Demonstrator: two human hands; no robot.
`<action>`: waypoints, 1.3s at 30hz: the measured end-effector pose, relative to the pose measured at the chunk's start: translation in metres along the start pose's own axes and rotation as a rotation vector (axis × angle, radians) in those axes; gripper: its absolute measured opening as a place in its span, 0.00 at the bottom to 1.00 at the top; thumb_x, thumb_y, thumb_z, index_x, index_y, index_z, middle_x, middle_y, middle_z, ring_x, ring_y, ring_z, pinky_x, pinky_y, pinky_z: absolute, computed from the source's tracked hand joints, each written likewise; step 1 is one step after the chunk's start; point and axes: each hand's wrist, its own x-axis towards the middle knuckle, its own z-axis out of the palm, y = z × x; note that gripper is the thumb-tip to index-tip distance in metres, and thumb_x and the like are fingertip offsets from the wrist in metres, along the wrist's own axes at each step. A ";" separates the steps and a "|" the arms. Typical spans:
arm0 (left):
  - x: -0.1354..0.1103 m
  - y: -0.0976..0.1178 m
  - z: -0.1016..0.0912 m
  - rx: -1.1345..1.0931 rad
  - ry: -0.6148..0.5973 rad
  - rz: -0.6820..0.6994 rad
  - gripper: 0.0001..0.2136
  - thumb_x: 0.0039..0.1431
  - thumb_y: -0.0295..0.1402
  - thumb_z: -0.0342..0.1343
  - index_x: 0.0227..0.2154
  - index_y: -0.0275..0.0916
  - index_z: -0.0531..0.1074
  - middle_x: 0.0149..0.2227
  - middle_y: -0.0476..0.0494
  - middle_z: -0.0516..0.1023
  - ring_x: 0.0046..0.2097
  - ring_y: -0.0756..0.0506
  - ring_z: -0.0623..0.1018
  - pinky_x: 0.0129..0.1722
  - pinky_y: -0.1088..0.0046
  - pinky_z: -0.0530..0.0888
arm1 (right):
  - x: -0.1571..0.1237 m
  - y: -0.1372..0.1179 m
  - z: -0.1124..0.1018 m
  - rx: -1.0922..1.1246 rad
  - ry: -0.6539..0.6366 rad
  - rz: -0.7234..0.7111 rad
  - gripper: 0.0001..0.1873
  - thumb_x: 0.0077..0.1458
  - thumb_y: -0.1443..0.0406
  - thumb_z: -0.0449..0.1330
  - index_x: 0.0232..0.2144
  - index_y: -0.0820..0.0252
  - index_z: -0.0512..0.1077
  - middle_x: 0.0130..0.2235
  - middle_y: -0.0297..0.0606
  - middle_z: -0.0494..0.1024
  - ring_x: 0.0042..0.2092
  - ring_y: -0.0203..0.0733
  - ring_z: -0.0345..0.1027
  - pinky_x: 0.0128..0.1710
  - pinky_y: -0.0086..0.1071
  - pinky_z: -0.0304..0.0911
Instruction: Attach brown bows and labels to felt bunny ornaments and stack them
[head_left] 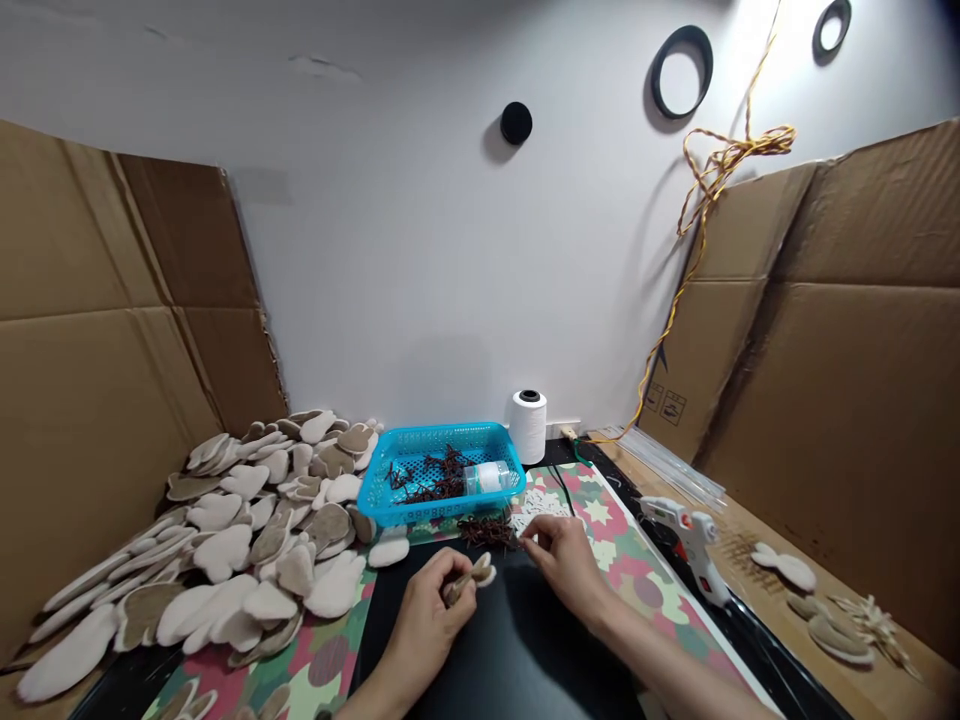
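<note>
My left hand is closed round a small fabric piece, brown on one side and whitish on the other, above a black mat. My right hand has its thumb and forefinger pinched together beside a small heap of dark brown twig-like bits. Anything between those fingertips is too small to make out. Just behind that hand lies a pile of small white pieces. A blue plastic basket holds more brown bits and a clear container with a white label.
A large heap of white and brown fabric shapes spreads on the left. A white thread cone stands behind the basket. On the right are a glue gun, clear glue sticks and fabric pieces. Cardboard walls flank both sides.
</note>
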 end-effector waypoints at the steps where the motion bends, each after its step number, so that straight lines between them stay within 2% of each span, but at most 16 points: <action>1: 0.001 0.002 -0.001 -0.084 0.000 -0.041 0.15 0.56 0.45 0.60 0.28 0.38 0.69 0.27 0.51 0.66 0.30 0.49 0.64 0.30 0.74 0.61 | -0.013 0.001 -0.005 0.026 -0.009 -0.002 0.07 0.54 0.68 0.63 0.25 0.60 0.79 0.19 0.33 0.73 0.23 0.38 0.64 0.25 0.29 0.52; 4: 0.002 0.011 0.003 -0.344 -0.040 -0.179 0.20 0.52 0.51 0.64 0.31 0.37 0.72 0.28 0.51 0.69 0.31 0.49 0.66 0.32 0.73 0.64 | -0.052 0.002 -0.015 0.089 -0.027 -0.021 0.09 0.57 0.65 0.63 0.26 0.59 0.77 0.21 0.33 0.73 0.24 0.38 0.65 0.26 0.29 0.53; 7: 0.000 0.023 0.017 -0.529 -0.069 -0.252 0.18 0.51 0.48 0.67 0.31 0.35 0.74 0.30 0.48 0.73 0.33 0.48 0.68 0.36 0.72 0.67 | -0.083 0.000 -0.022 0.068 0.003 -0.079 0.10 0.59 0.64 0.61 0.26 0.58 0.76 0.25 0.36 0.74 0.26 0.40 0.67 0.27 0.31 0.57; 11: -0.002 0.040 0.040 -0.626 -0.093 -0.269 0.15 0.51 0.44 0.65 0.27 0.35 0.74 0.29 0.47 0.72 0.32 0.49 0.68 0.34 0.73 0.67 | -0.101 -0.005 -0.029 0.076 0.059 -0.134 0.12 0.62 0.63 0.57 0.28 0.58 0.75 0.30 0.39 0.73 0.30 0.42 0.68 0.30 0.33 0.61; 13: -0.003 0.047 0.049 -0.581 -0.114 -0.208 0.12 0.53 0.42 0.64 0.30 0.36 0.76 0.36 0.43 0.76 0.37 0.47 0.72 0.38 0.72 0.69 | -0.103 -0.006 -0.031 0.155 0.062 -0.109 0.11 0.61 0.62 0.58 0.27 0.58 0.74 0.34 0.41 0.75 0.31 0.42 0.69 0.30 0.33 0.63; 15: -0.005 0.052 0.054 -0.473 -0.140 -0.111 0.11 0.56 0.41 0.62 0.30 0.37 0.75 0.48 0.39 0.77 0.48 0.43 0.75 0.46 0.69 0.70 | -0.102 -0.005 -0.031 0.282 0.018 -0.026 0.12 0.59 0.59 0.60 0.27 0.58 0.73 0.37 0.43 0.78 0.27 0.39 0.70 0.26 0.31 0.63; 16: -0.006 0.053 0.056 -0.414 -0.154 -0.067 0.11 0.57 0.40 0.62 0.29 0.37 0.75 0.53 0.37 0.75 0.52 0.41 0.74 0.48 0.68 0.70 | -0.101 -0.004 -0.030 0.347 -0.022 0.040 0.13 0.59 0.57 0.61 0.28 0.59 0.73 0.35 0.42 0.79 0.24 0.37 0.69 0.22 0.30 0.61; 18: -0.009 0.053 0.059 -0.302 -0.183 -0.007 0.10 0.58 0.39 0.60 0.28 0.38 0.73 0.58 0.35 0.73 0.56 0.39 0.74 0.49 0.66 0.70 | -0.100 -0.002 -0.027 0.462 -0.122 0.191 0.17 0.57 0.51 0.62 0.29 0.59 0.72 0.23 0.35 0.76 0.17 0.36 0.65 0.16 0.27 0.56; 20: -0.012 0.051 0.063 -0.189 -0.164 0.041 0.05 0.56 0.34 0.59 0.29 0.38 0.72 0.57 0.35 0.75 0.54 0.39 0.76 0.48 0.66 0.71 | -0.100 -0.001 -0.023 0.562 -0.203 0.299 0.21 0.55 0.46 0.63 0.30 0.58 0.71 0.16 0.29 0.70 0.14 0.36 0.63 0.13 0.25 0.54; 22: -0.013 0.048 0.066 -0.068 -0.112 0.099 0.01 0.54 0.28 0.56 0.28 0.39 0.71 0.49 0.38 0.79 0.49 0.41 0.77 0.46 0.67 0.71 | -0.099 0.000 -0.022 0.643 -0.242 0.331 0.24 0.52 0.44 0.64 0.30 0.58 0.69 0.19 0.29 0.72 0.15 0.35 0.64 0.13 0.25 0.57; 24: -0.013 0.045 0.068 0.046 -0.064 0.160 0.04 0.53 0.24 0.54 0.27 0.39 0.69 0.38 0.43 0.78 0.42 0.43 0.77 0.42 0.69 0.71 | -0.101 0.000 -0.022 0.659 -0.260 0.328 0.23 0.52 0.45 0.64 0.30 0.58 0.68 0.23 0.30 0.72 0.17 0.34 0.64 0.15 0.26 0.60; 27: -0.011 0.043 0.067 0.192 -0.032 0.234 0.06 0.53 0.22 0.52 0.28 0.40 0.67 0.33 0.48 0.72 0.35 0.47 0.73 0.35 0.72 0.68 | -0.108 -0.004 -0.027 0.492 -0.260 0.205 0.15 0.58 0.53 0.61 0.29 0.57 0.68 0.22 0.28 0.67 0.21 0.35 0.63 0.20 0.26 0.58; 29: -0.011 0.041 0.065 0.275 -0.045 0.282 0.07 0.54 0.20 0.50 0.30 0.40 0.66 0.35 0.48 0.70 0.35 0.47 0.72 0.35 0.72 0.67 | -0.114 -0.010 -0.035 0.301 -0.234 0.020 0.10 0.61 0.61 0.58 0.28 0.57 0.68 0.24 0.30 0.68 0.25 0.36 0.64 0.24 0.27 0.58; 32: -0.012 0.036 0.059 0.374 -0.082 0.325 0.08 0.57 0.19 0.48 0.32 0.40 0.66 0.37 0.47 0.70 0.38 0.46 0.73 0.38 0.71 0.68 | -0.112 -0.025 -0.052 0.048 -0.192 -0.266 0.10 0.65 0.68 0.53 0.31 0.57 0.68 0.33 0.36 0.72 0.31 0.38 0.66 0.29 0.29 0.59; 36: -0.017 0.031 0.051 0.424 -0.153 0.387 0.09 0.60 0.19 0.48 0.33 0.40 0.67 0.39 0.44 0.72 0.40 0.45 0.73 0.40 0.69 0.70 | -0.067 -0.036 -0.067 -0.212 -0.144 -0.494 0.12 0.67 0.72 0.49 0.34 0.58 0.69 0.36 0.38 0.72 0.28 0.37 0.62 0.28 0.31 0.54; 39: -0.023 0.032 0.048 0.370 -0.196 0.440 0.09 0.60 0.19 0.49 0.35 0.39 0.68 0.40 0.44 0.73 0.38 0.46 0.74 0.38 0.71 0.70 | -0.020 -0.030 -0.059 -0.181 -0.193 -0.523 0.10 0.64 0.74 0.53 0.33 0.58 0.70 0.34 0.35 0.73 0.30 0.37 0.64 0.30 0.29 0.55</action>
